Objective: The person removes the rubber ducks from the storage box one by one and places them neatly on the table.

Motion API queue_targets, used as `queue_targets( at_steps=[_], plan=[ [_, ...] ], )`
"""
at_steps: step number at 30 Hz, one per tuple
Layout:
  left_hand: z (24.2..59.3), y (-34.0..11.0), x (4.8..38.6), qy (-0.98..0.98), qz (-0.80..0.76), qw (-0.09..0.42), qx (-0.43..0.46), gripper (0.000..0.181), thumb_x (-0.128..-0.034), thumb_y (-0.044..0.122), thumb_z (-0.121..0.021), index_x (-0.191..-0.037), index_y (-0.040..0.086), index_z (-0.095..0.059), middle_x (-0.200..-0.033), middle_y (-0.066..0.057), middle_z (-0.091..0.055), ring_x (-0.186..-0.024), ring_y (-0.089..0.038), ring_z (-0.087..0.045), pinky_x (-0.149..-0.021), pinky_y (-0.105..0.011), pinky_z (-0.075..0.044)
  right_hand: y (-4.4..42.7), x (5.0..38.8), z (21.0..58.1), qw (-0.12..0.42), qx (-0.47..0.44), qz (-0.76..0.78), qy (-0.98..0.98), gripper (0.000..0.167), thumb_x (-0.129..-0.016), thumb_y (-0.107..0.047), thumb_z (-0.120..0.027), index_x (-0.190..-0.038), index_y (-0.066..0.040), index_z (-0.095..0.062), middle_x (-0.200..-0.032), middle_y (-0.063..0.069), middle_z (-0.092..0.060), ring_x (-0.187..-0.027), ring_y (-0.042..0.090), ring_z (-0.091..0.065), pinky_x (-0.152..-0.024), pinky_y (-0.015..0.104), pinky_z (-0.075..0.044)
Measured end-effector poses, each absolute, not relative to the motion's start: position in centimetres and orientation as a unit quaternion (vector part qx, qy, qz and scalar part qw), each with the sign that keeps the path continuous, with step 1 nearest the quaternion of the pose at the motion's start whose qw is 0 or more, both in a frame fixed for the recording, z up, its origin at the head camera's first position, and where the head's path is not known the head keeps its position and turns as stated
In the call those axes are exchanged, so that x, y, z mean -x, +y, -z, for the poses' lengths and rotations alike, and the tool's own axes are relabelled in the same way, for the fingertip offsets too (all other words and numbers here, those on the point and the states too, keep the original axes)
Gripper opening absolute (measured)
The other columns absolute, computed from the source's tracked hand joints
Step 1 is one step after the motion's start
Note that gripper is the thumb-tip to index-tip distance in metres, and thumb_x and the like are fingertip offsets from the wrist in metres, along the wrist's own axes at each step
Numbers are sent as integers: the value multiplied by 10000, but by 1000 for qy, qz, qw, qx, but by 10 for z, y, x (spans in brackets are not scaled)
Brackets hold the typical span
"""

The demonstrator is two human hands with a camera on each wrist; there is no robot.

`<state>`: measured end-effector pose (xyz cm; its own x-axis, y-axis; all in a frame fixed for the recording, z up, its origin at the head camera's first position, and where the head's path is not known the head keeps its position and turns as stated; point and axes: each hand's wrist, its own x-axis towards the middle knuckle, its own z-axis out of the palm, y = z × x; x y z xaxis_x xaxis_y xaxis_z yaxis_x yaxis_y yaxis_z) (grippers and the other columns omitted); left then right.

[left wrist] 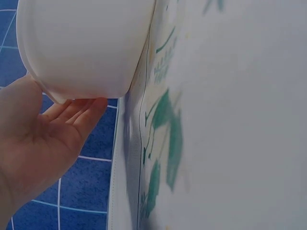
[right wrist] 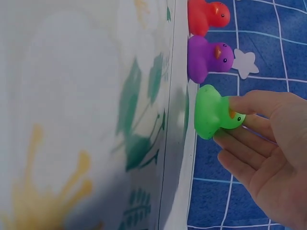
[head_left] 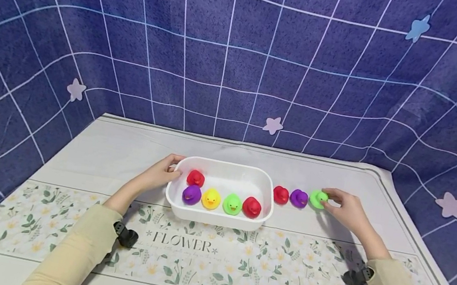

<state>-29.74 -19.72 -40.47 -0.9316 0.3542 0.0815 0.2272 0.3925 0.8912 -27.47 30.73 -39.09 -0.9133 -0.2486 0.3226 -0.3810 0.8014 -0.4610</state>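
Note:
A white plastic bin point(head_left: 216, 218) holds several rubber ducks: a red duck point(head_left: 196, 178) at the back left, then a purple duck point(head_left: 191, 195), a yellow duck point(head_left: 211, 199), a green duck point(head_left: 232, 204) and a red duck point(head_left: 251, 207) along the front. My left hand point(head_left: 157, 172) grips the bin's left end, thumb at the rim and fingers against the outer wall. To the right, my right hand point(head_left: 347, 209) pinches another green duck point(right wrist: 207, 112) by its head between thumb and fingers. In the right wrist view that duck appears slightly tilted, close to the table surface.
Between the bin and my right hand, a red duck point(head_left: 280, 195) and a purple duck point(head_left: 299, 198) stand in a row on the table. A floral tablecloth point(head_left: 271, 269) covers the table. Behind hangs a blue gridded curtain point(head_left: 240, 69) with star shapes.

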Motion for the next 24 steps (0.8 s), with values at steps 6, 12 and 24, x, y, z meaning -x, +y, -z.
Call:
queue_targets(
  at_steps=[6, 12, 24],
  plan=[
    [404, -196, 296, 835, -519, 59, -172, 478, -946, 29, -454, -1378, -89, -288, -1406, -313, -345, -1230, -447, -463, -966, -421, -499, 307, 275, 392, 118, -166, -266, -942, 343, -841, -55, -661, -1155, 71, -601, -1089, 264, -645, -979, 425, -625, -884, 532, -511],
    [404, -196, 297, 833, -521, 60, -174, 473, -948, 24, -451, -1378, -84, -288, -1407, -310, -344, -1241, -446, -453, -970, -427, -494, 307, 275, 393, 109, -167, -262, -944, 344, -839, -48, -656, -1152, 81, -597, -1085, 275, -643, -985, 431, -624, -885, 533, -509],
    [403, -197, 297, 829, -528, 69, -171, 478, -949, 22, -444, -1381, -95, -273, -1411, -323, -325, -1248, -455, -440, -973, -458, -487, 307, 274, 392, 98, -172, -264, -944, 365, -832, -55, -670, -1160, 84, -592, -1099, 277, -637, -1007, 431, -613, -900, 547, -494]
  ],
)
